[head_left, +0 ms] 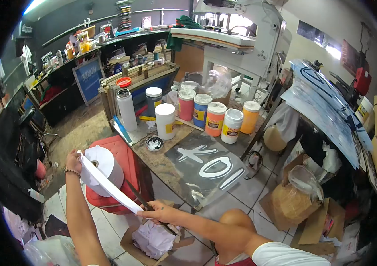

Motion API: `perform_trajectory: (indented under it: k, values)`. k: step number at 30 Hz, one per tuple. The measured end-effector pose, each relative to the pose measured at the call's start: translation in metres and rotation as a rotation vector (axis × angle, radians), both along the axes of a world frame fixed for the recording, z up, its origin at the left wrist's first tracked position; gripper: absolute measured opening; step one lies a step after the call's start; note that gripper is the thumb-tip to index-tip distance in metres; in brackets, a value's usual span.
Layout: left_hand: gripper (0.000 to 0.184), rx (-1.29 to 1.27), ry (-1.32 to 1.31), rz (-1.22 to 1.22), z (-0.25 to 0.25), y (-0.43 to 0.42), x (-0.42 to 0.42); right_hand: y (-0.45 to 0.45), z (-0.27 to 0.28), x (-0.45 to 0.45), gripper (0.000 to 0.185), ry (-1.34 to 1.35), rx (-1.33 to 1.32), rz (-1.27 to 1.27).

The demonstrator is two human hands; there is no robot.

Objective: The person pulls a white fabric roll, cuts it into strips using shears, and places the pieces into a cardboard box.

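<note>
A white strip [110,184] is stretched between my two hands, beside a large white roll [104,166] that lies on a red box [115,146]. My left hand [73,162] is closed on the strip's upper end, near the roll's left edge. At the strip's lower end, my right hand [158,213] is closed on it and also holds a long dark blade [138,195], which points up and left past the strip. Below my right hand stands an open cardboard box [130,248] with crumpled white paper [155,239] inside.
A worktable [148,157] carries paint jars [215,119], a white bottle [127,111], a lid with white paint [154,143] and a dark sheet with white lettering [206,164]. Cardboard boxes [295,199] stand on the floor at right, below a table with printed sheets [326,119].
</note>
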State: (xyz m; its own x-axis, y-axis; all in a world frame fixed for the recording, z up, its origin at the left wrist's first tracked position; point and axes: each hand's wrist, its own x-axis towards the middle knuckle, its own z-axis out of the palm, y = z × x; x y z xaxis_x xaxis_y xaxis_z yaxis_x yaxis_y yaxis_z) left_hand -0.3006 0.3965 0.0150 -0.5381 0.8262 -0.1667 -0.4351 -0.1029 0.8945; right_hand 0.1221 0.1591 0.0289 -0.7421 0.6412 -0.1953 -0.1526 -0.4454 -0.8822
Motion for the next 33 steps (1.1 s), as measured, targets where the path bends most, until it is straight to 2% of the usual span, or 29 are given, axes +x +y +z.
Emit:
perform_trajectory:
  k: [1,3,4,6,8,9,11,12,13,14,15,16,17,18,19,20,21,22,24,26,27,28,29,30,31,32,33]
  values:
    - [0.049,-0.003,0.002,-0.007,0.006,0.001,0.005,-0.002,0.004,0.004,0.036,-0.032,0.025,0.012]
    - [0.038,0.179,-0.328,-0.232,0.014,-0.001,0.007,-0.005,0.014,0.007,0.038,-0.053,0.057,0.077]
    - [0.038,0.184,-0.330,-0.228,0.016,0.002,0.012,-0.004,0.021,0.009,0.040,-0.077,0.099,0.147]
    - [0.018,0.255,-0.266,-0.436,0.010,0.006,0.021,-0.007,0.028,0.026,0.043,-0.034,0.137,0.193]
    - [0.001,0.066,-0.429,-0.497,-0.007,0.015,0.015,-0.007,0.023,0.049,0.048,-0.305,0.419,0.044]
    - [0.007,0.057,-0.403,-0.482,-0.007,0.005,0.020,-0.003,0.021,0.062,0.048,-0.299,0.421,0.043]
    - [0.012,0.055,-0.376,-0.470,-0.003,-0.014,0.036,0.014,0.014,0.090,0.055,0.403,0.213,0.359]
    - [0.011,0.047,-0.446,-0.366,-0.001,-0.021,0.042,0.030,0.006,0.100,0.066,0.646,0.115,0.492]
    - [0.009,0.038,-0.516,-0.260,0.003,-0.028,0.050,0.039,-0.014,0.124,0.062,0.685,0.081,0.354]
    - [0.009,0.041,-0.512,-0.258,0.018,-0.047,0.071,0.038,-0.008,0.139,0.051,0.873,-0.094,0.205]
    - [0.011,0.075,-0.437,-0.248,0.041,-0.076,0.102,0.042,-0.006,0.151,0.040,0.973,-0.093,0.090]
    - [0.013,0.111,-0.362,-0.235,0.056,-0.094,0.117,0.049,0.015,0.158,0.035,1.054,0.014,0.188]
    - [0.016,0.073,-0.306,-0.465,0.017,-0.089,0.076,0.053,0.033,0.168,0.034,1.008,0.174,0.189]
    - [0.015,0.010,-0.434,-0.384,0.003,-0.093,0.087,0.052,0.056,0.176,0.034,1.051,0.279,0.301]
    - [0.012,0.035,-0.332,-0.308,-0.003,-0.107,0.108,0.053,0.038,0.199,0.033,1.022,0.233,0.196]
    - [0.014,-0.056,-0.260,-0.417,-0.003,-0.130,0.118,0.051,0.057,0.201,0.034,1.144,0.341,0.352]
    - [0.017,-0.156,-0.100,-0.436,0.011,-0.156,0.138,0.053,0.062,0.208,0.032,1.170,0.422,0.302]
    - [0.021,-0.141,-0.016,-0.537,0.012,-0.173,0.145,0.051,0.065,0.217,0.031,1.192,0.502,0.247]
    - [0.018,-0.207,0.124,-0.336,0.013,-0.204,0.162,0.057,0.055,0.240,0.029,1.171,0.484,0.180]
    - [0.013,-0.132,-0.232,-0.489,-0.029,-0.216,0.116,0.073,0.032,0.265,0.039,1.060,0.534,0.030]
    - [0.011,-0.016,-0.249,-0.500,-0.051,-0.223,0.090,0.066,0.018,0.275,0.041,0.880,0.455,-0.219]
    - [0.015,-0.027,-0.394,-0.380,-0.065,-0.232,0.062,0.065,0.003,0.283,0.044,0.680,0.358,-0.434]
    - [0.012,-0.085,-0.399,-0.251,-0.067,-0.242,0.045,0.083,-0.004,0.283,0.044,0.981,0.405,-0.075]
    - [0.004,0.047,-0.598,-0.355,-0.101,-0.255,-0.013,0.077,0.012,0.280,0.037,0.899,0.410,-0.070]
    - [0.014,0.002,-0.749,-0.147,-0.068,-0.277,0.004,0.069,0.034,0.270,0.034,0.918,0.423,-0.025]
    - [0.019,-0.005,-0.831,-0.130,-0.076,-0.292,-0.018,0.065,0.031,0.269,0.032,1.031,0.366,-0.084]
    - [0.017,-0.010,-0.719,0.005,-0.070,-0.306,-0.019,0.069,0.032,0.271,0.033,1.036,0.417,-0.006]
